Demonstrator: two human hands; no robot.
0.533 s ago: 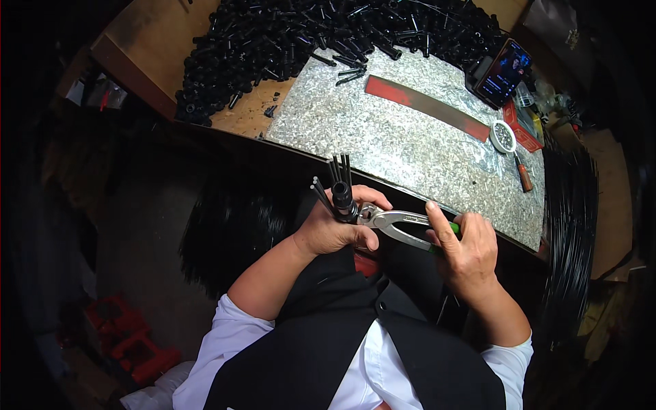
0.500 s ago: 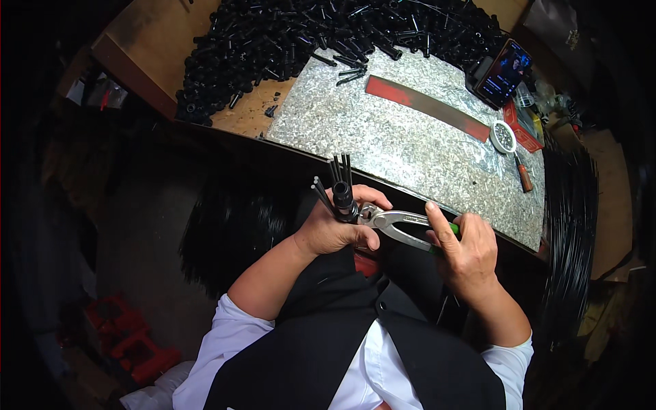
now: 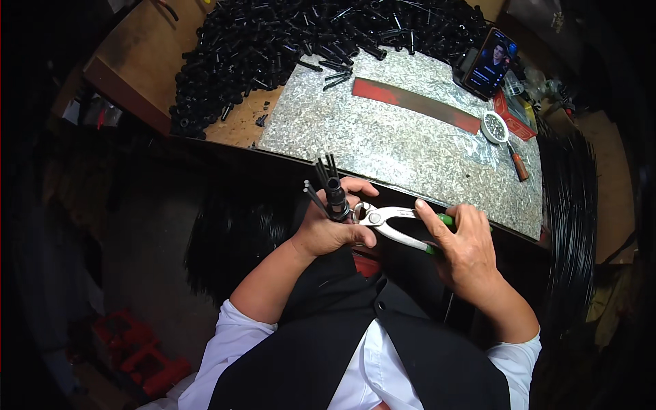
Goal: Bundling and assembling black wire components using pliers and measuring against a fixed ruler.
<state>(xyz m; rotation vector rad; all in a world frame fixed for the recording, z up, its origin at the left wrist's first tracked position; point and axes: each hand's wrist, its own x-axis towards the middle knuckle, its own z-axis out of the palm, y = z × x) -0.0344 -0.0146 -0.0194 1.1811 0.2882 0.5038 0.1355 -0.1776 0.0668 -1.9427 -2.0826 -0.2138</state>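
Note:
My left hand (image 3: 320, 234) is closed around a black ribbed tubular fitting (image 3: 334, 193), which stands upright in it with an open round end on top. Several thin black rods (image 3: 326, 166) stick up behind and beside the fitting from the same hand. My right hand (image 3: 467, 247) grips metal pincers (image 3: 395, 213) by their green handles, index finger stretched along the upper one. The jaws are at the lower side of the fitting, next to my left thumb. What exactly lies between the jaws is too small to make out.
Beyond my hands is a speckled worktop (image 3: 301, 130) with a red-and-dark flat strip (image 3: 415, 104), a white bowl of small metal parts (image 3: 494, 128), a screwdriver (image 3: 519, 166) and a propped phone (image 3: 488, 65). Black parts (image 3: 273, 48) heap at the back. Long black strands (image 3: 570, 219) hang at right.
The pincers' handles look slightly wider apart, with the jaws still beside the fitting. The bench has shifted a little left in the view. Both hands keep their holds.

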